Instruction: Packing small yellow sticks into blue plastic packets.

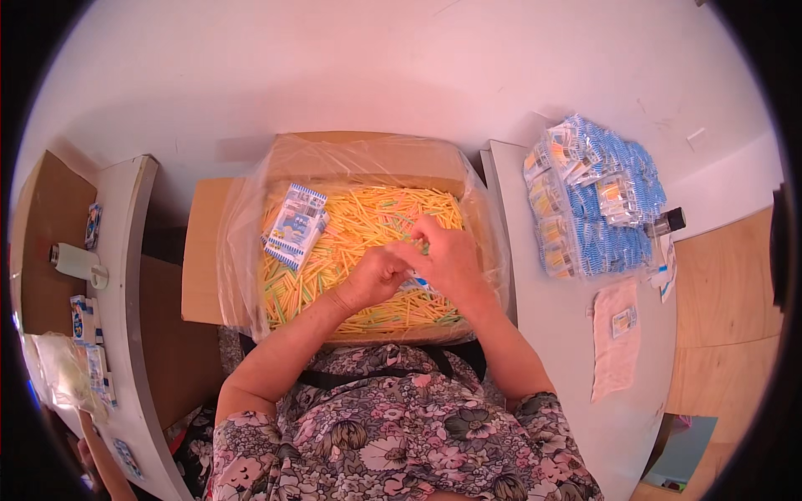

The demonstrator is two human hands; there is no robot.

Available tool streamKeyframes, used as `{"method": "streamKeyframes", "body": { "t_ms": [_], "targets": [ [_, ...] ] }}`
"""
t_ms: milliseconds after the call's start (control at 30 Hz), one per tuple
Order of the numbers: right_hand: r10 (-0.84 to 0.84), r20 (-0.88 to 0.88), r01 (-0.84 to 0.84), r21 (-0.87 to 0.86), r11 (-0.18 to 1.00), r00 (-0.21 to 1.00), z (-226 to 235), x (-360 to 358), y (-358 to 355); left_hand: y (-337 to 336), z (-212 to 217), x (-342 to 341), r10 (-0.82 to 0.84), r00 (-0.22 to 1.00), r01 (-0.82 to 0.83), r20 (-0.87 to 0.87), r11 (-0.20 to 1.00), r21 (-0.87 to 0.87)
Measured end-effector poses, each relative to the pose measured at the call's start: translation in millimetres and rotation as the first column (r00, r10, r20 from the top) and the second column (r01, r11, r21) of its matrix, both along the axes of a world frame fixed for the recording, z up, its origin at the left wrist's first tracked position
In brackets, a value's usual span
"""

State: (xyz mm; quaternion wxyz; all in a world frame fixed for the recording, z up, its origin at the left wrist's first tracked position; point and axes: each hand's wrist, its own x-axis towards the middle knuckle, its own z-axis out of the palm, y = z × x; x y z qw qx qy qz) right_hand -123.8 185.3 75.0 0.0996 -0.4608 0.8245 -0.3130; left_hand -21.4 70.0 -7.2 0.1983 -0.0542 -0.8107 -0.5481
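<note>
Both my hands meet over an open cardboard box (205, 275) filled with thin yellow, orange and green sticks (351, 217). My left hand (374, 277) is closed, its fingers curled at the edge of a small blue-and-white packet (420, 285), which is mostly hidden below the hands. Beside it, my right hand (451, 260) has its fingers bent together in a pinch; what they hold is hidden, though a bit of green shows there. Several flat blue-and-white packets (298, 224) lie stacked on the sticks at the left.
Clear plastic (238, 242) lines the box. On the right table (551, 351) stand a large bag of blue-striped packets (597, 200), a black-capped bottle (668, 221) and a pink cloth (614, 351) with one packet on it. The left table holds a pale bottle (77, 261), packets and another person's arm (102, 455).
</note>
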Motion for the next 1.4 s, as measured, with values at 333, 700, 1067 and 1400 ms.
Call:
{"method": "streamKeyframes", "body": {
  "t_ms": [333,700,1067,1400],
  "targets": [
    [0.009,0.359,0.118,-0.328,0.937,0.933,-31.7,-23.2,-2.6,2.8,16.8,0.6,-0.222,0.974,0.192,0.047,0.916,0.353],
    [-0.163,0.302,0.266,-0.337,0.903,0.939,-20.8,-42.5,33.3,-4.3,14.1,-1.0,-0.241,0.954,0.106,0.178,0.828,0.551],
    [-0.027,0.359,0.053,-0.063,0.997,0.933,-21.0,-18.8,74.4,-16.7,3.7,2.9,-0.062,0.971,-0.104,0.23,0.759,0.643],
    [-0.032,0.793,0.191,-0.107,0.976,0.609,27.6,-41.1,21.5,-15.4,17.2,-1.8,-0.185,0.964,0.028,0.19,0.783,0.621]
  ]
}}
